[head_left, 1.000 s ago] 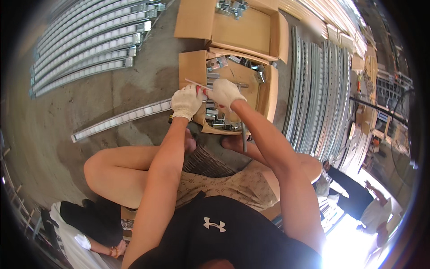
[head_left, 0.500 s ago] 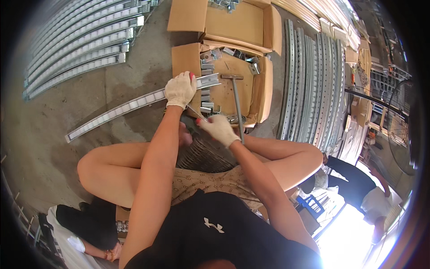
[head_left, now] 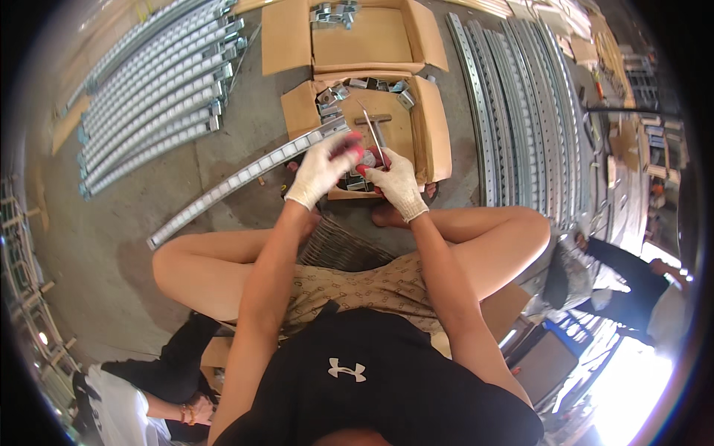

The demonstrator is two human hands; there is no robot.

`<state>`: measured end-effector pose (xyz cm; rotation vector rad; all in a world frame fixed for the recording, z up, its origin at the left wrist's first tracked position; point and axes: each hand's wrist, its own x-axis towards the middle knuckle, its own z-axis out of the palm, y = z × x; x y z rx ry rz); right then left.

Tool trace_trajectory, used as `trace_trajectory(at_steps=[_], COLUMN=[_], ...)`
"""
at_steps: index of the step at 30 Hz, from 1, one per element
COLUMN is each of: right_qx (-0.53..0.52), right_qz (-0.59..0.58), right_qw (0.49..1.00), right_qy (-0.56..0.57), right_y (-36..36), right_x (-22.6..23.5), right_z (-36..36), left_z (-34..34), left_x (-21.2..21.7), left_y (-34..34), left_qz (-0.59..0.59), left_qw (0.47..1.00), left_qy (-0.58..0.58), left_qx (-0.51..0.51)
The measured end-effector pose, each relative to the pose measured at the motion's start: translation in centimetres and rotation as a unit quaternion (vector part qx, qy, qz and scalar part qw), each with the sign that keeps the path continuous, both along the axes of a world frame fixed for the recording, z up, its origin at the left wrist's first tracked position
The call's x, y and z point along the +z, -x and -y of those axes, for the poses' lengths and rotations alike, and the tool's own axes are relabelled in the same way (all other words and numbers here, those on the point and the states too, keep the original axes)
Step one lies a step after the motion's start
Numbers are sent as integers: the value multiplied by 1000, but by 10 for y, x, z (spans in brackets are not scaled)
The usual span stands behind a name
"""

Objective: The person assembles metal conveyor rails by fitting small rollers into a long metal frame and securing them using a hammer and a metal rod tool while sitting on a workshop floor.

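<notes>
My left hand, in a white knit glove with red fingertips, is slightly blurred. Its thumb and fingers stand apart with nothing visible between them, beside the near end of a metal rail with white rollers. Closed round a thin metal rod, my right hand wears the same kind of glove. The rod points up and away over an open cardboard box. A small greyish round piece shows at the right fingertips; its kind is unclear. Inside the box lies a hammer, its handle partly hidden by my right hand.
Metal brackets lie in the near box; a second open box stands behind. Roller rails are laid out at left, perforated metal profiles at right. One person sits at lower left, another is at right.
My left hand has let go of the roller rail and moved right and slightly down. My right hand has risen to the box, turning the rod upward. The view has shifted.
</notes>
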<state>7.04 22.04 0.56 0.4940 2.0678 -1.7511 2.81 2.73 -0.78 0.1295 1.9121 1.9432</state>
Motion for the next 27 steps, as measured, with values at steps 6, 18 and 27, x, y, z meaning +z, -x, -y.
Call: trace_trajectory(at_steps=[6,18,27], right_qx=[36,-93,354], right_qz=[-138,-73,-147], right_qw=[979,985,923], right_qy=[-143,125,26], right_y=[-20,-6,-33], right_x=[-6,5,122], right_z=[-12,-24,154], left_z=[-18,-7,-36], left_x=[4,-22,-68], left_y=[-23,-33,-95], left_qz=[-50,-47,12], left_qw=[994,930,963], left_qy=[95,360,131], left_qx=[-28,65,236])
